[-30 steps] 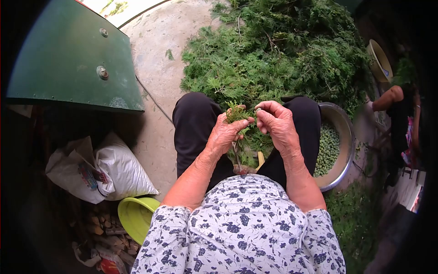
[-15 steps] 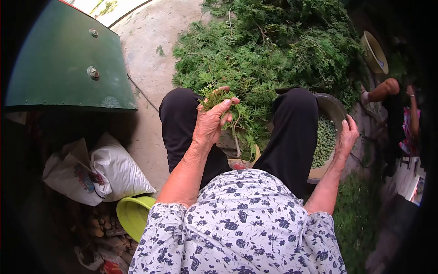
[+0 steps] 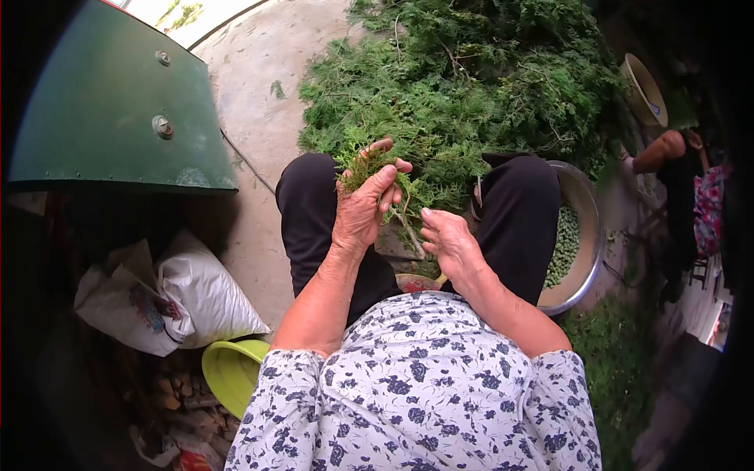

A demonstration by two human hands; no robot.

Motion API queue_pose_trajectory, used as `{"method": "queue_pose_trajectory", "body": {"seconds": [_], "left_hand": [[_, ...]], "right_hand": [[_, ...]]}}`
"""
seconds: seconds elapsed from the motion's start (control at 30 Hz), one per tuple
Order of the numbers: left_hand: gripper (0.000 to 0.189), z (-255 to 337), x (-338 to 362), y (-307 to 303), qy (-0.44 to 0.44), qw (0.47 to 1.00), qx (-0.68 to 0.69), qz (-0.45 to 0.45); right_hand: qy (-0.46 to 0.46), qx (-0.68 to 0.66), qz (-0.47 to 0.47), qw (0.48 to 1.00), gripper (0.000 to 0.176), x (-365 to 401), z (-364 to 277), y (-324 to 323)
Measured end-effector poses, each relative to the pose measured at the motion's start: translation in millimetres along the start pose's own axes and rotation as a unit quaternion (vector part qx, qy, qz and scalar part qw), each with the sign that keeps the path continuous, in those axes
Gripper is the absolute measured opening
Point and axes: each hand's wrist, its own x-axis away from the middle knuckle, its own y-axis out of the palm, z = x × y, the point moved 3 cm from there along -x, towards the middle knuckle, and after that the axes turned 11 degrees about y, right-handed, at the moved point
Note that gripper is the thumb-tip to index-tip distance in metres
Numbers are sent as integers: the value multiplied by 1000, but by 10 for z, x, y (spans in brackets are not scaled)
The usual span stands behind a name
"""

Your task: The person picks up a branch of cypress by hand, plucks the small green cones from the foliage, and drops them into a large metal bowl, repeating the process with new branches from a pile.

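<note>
My left hand [image 3: 366, 200] is closed around a small leafy conifer sprig [image 3: 365, 166], held between my knees with its scaly green tips above the fingers. My right hand [image 3: 452, 239] is close by on the right, near a bare woody stem [image 3: 411, 231] that hangs below the left hand. Its fingers are half bent and slightly apart, with nothing visible in them. Beyond my right knee stands a metal basin [image 3: 591, 271] with many small green cones [image 3: 563, 245] in it. A large heap of cut conifer branches [image 3: 463, 94] lies in front of me.
A green metal box [image 3: 118, 110] stands at the left, above a white sack [image 3: 208, 290] and a yellow-green basin [image 3: 228, 373]. At the right are a pale basin [image 3: 646, 90] and another person's bent leg [image 3: 660, 153]. Greenery also lies low on the right.
My right hand has moved left from the metal basin's rim to beside the left hand. The left hand keeps hold of the sprig, almost unmoved. My right knee has shifted slightly right.
</note>
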Motion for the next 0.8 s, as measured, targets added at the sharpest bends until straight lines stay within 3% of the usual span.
{"method": "queue_pose_trajectory", "body": {"seconds": [0.13,0.2,0.27,0.33,0.47,0.57,0.67,0.73,0.8], "left_hand": [[38,8,19,27,-3,1000,7,-18],[37,-8,47,56,-4,1000,16,-26],[36,-68,71,59,-34,999,2,-40],[37,-57,97,94,-38,998,2,-44],[41,-67,127,98,-66,996,9,-63],[40,-60,118,43,-27,998,17,-63],[37,-8,53,-108,6,992,119,35],[36,50,23,-130,23,994,99,40],[36,26,26,-232,47,992,-35,112]], "right_hand": [[59,-58,-10,997,37,-159,162,36],[37,-66,-93,993,48,-219,94,95],[27,-71,-118,990,44,-345,46,104],[77,-76,-161,981,38,-436,39,151],[34,-28,-147,988,25,-570,158,92],[32,-23,-101,994,19,-504,91,126],[-22,-4,-42,999,20,-424,-6,150],[-56,-4,-15,998,23,-397,-81,154],[-141,14,12,990,27,-388,-189,101]]}}
